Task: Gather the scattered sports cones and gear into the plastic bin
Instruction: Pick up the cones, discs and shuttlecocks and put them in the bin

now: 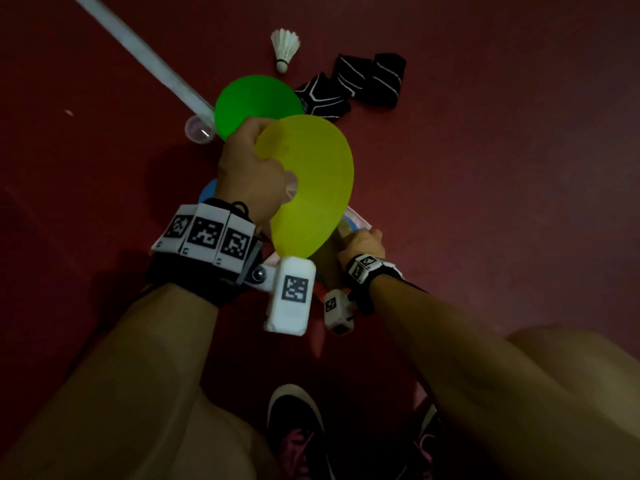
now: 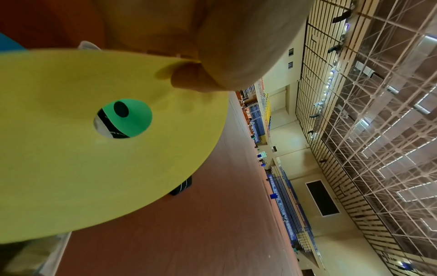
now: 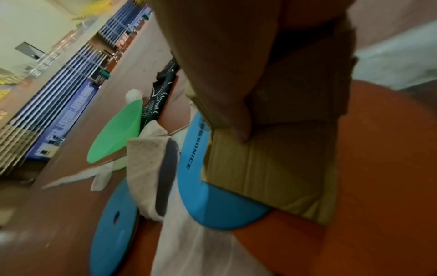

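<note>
On the floor: green cone [image 1: 258,102], shuttlecock [image 1: 284,47] and black wraps [image 1: 367,81] lie close together on the red court.
Left hand [image 1: 247,168]: clamped on the yellow cone [image 1: 311,181] at its rim, held clear of the floor.
Right hand [image 1: 362,242]: curled round a cardboard piece [image 3: 272,158] beside a blue cone [image 3: 208,186].
Handling: the yellow cone looks light, thin and bendy; a rim pinch should hold it.
Bin: not in view.

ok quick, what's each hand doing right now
Left hand: pinching the rim of the yellow cone, holding it up.
Right hand: gripping the edge of a cardboard box.
</note>
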`<action>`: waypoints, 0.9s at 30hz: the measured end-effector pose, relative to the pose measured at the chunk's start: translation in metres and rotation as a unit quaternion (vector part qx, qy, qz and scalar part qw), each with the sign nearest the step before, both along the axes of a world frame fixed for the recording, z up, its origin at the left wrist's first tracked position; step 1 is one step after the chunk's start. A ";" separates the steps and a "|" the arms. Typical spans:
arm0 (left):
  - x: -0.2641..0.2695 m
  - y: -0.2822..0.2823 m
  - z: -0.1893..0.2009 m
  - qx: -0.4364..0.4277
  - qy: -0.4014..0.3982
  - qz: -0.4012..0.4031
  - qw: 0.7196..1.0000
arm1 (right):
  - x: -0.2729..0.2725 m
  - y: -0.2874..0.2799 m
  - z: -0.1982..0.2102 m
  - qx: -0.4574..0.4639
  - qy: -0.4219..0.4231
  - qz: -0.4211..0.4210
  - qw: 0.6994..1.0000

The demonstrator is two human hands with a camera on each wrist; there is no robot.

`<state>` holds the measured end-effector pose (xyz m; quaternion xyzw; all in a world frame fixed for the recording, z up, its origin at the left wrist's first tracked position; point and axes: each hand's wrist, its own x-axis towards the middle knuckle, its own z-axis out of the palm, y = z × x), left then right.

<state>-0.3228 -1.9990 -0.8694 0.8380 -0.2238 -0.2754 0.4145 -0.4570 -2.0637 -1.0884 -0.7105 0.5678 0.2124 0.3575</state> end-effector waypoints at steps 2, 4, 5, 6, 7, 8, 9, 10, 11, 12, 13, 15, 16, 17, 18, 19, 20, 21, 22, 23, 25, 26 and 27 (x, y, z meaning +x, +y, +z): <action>0.004 0.005 0.004 -0.007 0.006 0.016 1.000 | 0.000 0.003 0.004 -0.017 -0.009 -0.010 1.000; 0.008 0.005 0.005 -0.010 0.015 0.036 0.999 | -0.004 0.003 0.015 -0.036 -0.026 0.000 0.999; 0.009 0.003 0.006 -0.014 0.017 0.042 0.999 | -0.007 0.001 0.022 -0.044 -0.035 0.015 0.998; 0.009 0.000 0.007 -0.021 0.017 0.045 0.999 | -0.011 -0.002 0.031 -0.052 -0.045 0.030 0.997; 0.008 -0.003 0.008 -0.029 0.015 0.046 0.998 | -0.016 -0.005 0.039 -0.057 -0.055 0.042 0.996; 0.007 -0.007 0.008 -0.040 0.012 0.042 0.998 | -0.023 -0.009 0.048 -0.060 -0.067 0.048 0.995; 0.005 -0.010 0.009 -0.049 0.009 0.035 0.998 | -0.030 -0.015 0.056 -0.061 -0.084 0.050 0.993; 0.004 -0.014 0.010 -0.055 0.007 0.027 0.998 | -0.039 -0.022 0.065 -0.060 -0.099 0.049 0.992; 0.003 -0.020 0.011 -0.056 0.004 0.026 0.998 | -0.048 -0.030 0.074 -0.060 -0.108 0.051 0.991; 0.003 -0.025 0.011 -0.055 -0.001 0.029 0.998 | -0.058 -0.038 0.082 -0.062 -0.111 0.051 0.991; 0.002 -0.031 0.012 -0.052 -0.005 0.035 0.998 | -0.066 -0.046 0.089 -0.062 -0.108 0.045 0.991; -0.004 -0.040 0.019 -0.058 -0.008 0.032 0.998 | -0.080 -0.061 0.109 -0.062 -0.100 0.021 0.993; -0.009 -0.042 0.025 -0.061 -0.006 0.018 0.998 | -0.085 -0.065 0.123 -0.060 -0.107 0.009 0.992; -0.015 -0.043 0.034 -0.058 -0.001 -0.002 0.998 | -0.090 -0.069 0.141 -0.060 -0.116 -0.003 0.991; -0.021 -0.041 0.042 -0.044 0.002 -0.023 0.999 | -0.093 -0.070 0.159 -0.063 -0.121 -0.007 0.991; -0.028 -0.039 0.055 -0.025 0.007 -0.035 0.999 | -0.098 -0.071 0.182 -0.067 -0.118 -0.003 0.991; -0.033 -0.034 0.069 -0.009 0.011 -0.039 0.999 | -0.101 -0.069 0.207 -0.072 -0.114 0.012 0.991; -0.037 -0.028 0.088 -0.002 0.021 -0.029 0.999 | -0.103 -0.066 0.231 -0.077 -0.106 0.024 0.991; -0.037 -0.022 0.116 -0.002 0.027 -0.012 1.000 | -0.103 -0.064 0.264 -0.077 -0.102 0.032 0.991; -0.037 -0.013 0.151 0.005 0.029 0.005 1.000 | -0.102 -0.061 0.299 -0.071 -0.105 0.037 0.991; -0.033 0.009 0.216 0.018 0.012 0.033 0.999 | -0.100 -0.052 0.365 -0.052 -0.119 0.040 0.991; -0.029 0.019 0.245 0.017 0.005 0.055 0.998 | -0.098 -0.048 0.395 -0.047 -0.126 0.044 0.990; -0.024 0.034 0.281 0.017 0.006 0.086 0.996 | -0.094 -0.043 0.430 -0.038 -0.130 0.054 0.989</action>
